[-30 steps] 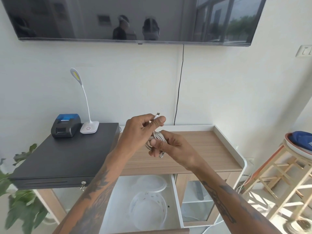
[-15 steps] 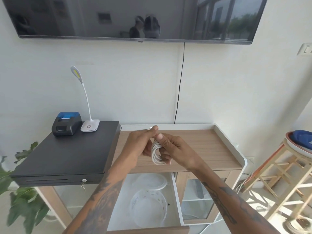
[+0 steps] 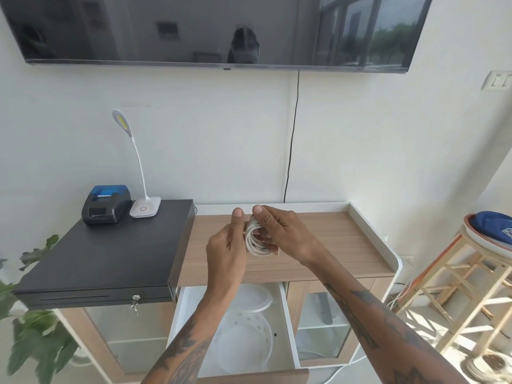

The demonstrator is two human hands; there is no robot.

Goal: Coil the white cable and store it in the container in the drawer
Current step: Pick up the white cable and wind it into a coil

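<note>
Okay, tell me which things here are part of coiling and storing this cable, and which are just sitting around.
Part of the job:
white cable, coiled, held by the left hand and right hand
round container
open drawer
loose lid behind the container

Just sitting around:
receipt printer
desk lamp
cash drawer
plant
stool

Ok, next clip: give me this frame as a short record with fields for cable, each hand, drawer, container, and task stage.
cable: white cable wound into a small coil, held above the wooden countertop
right hand: right hand grips the coil, fingers through the loops
left hand: left hand at the coil's left side, thumb up, steadying it
drawer: drawer open below the hands
container: round white container in the drawer, no lid on; lid lies behind it
task stage: coil formed, not yet placed in the container
</note>
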